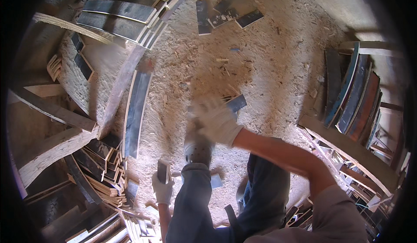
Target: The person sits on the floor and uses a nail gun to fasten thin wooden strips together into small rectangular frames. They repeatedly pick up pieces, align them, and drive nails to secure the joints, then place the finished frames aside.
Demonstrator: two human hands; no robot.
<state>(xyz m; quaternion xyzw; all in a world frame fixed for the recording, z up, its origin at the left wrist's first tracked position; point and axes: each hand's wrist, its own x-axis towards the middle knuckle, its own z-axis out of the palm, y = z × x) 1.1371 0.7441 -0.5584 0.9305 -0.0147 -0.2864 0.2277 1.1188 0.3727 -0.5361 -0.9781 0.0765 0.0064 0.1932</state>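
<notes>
My left hand [162, 192], in a white glove, is low in the view beside my left leg. Its fingers are closed round a short dark-faced plywood offcut [162, 172], which stands upright. Gloved as well, my right hand [217, 120] reaches across above my shoe [197, 152]. Motion blurs its fingers, so whether they are apart or closed does not show. A small dark plywood piece [236, 103] lies on the ground just beyond that hand. Part of another dark piece shows at the hand's other side, mostly covered by it.
Dark plywood strips are stacked [119, 13] at the far left. A long dark strip [137, 113] lies near a wooden beam [119, 91]. Several offcuts [223, 17] lie far ahead on the chip-strewn ground. On the right, boards [358, 97] lean behind a timber [347, 149]. More scraps [104, 173] pile up at left.
</notes>
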